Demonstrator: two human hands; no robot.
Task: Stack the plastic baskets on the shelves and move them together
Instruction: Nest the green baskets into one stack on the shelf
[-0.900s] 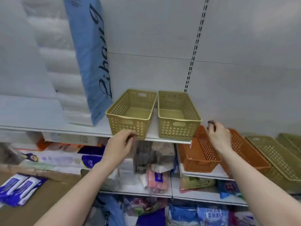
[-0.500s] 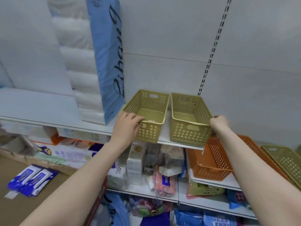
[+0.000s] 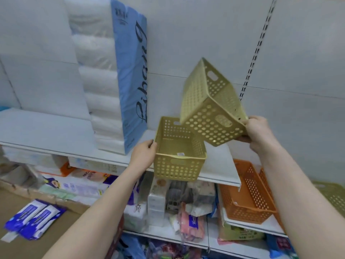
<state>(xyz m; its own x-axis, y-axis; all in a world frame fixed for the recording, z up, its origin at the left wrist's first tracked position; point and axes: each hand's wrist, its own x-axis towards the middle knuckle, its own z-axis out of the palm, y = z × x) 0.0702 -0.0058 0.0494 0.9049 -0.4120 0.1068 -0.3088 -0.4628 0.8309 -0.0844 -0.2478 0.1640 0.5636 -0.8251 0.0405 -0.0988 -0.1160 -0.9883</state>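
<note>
Right hand (image 3: 258, 134) fingers pinched the lifted basket (image 3: 209, 109) by its rim corner, tilted above the shelf (image 3: 220, 165); left hand (image 3: 144, 153) gripped the seated basket (image 3: 177, 156). Light, stiff, probably; rims were best holds.

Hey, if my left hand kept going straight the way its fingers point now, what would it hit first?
Your left hand points right, already at the left wall of the yellow basket on the shelf, so it would press on that wall first. Depth is hard to judge, so contact may already exist.
</note>
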